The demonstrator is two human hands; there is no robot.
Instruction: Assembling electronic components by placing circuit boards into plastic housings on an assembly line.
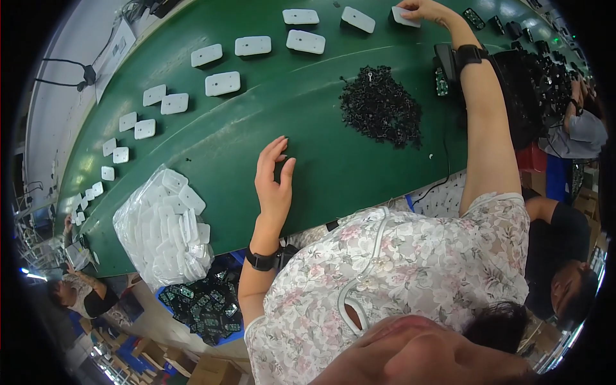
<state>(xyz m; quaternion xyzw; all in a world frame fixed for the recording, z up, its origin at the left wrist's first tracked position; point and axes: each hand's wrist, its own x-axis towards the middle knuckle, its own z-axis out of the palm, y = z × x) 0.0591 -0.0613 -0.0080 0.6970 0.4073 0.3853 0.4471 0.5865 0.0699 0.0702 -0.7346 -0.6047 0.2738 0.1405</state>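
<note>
At the far side of the green table (308, 128), my right hand (425, 10) reaches out with its fingers closed on the edge of a white plastic casing (405, 19). Whether the casing is lifted off the surface I cannot tell. My left hand (274, 176) is open near the table's front edge, thumb apart from the fingers, nothing in it. More white casings stretch in a curved double row toward the far left, one of them (222, 83) beyond my left hand. Between my hands, farther back, lies a heap of small black parts (382, 106).
A clear plastic bag of white pieces (163, 231) lies at the table's left front. Below it, a blue bin holds dark circuit boards (204, 305). A black device (446, 64) with a cable stands by my right forearm. Other people sit at both sides.
</note>
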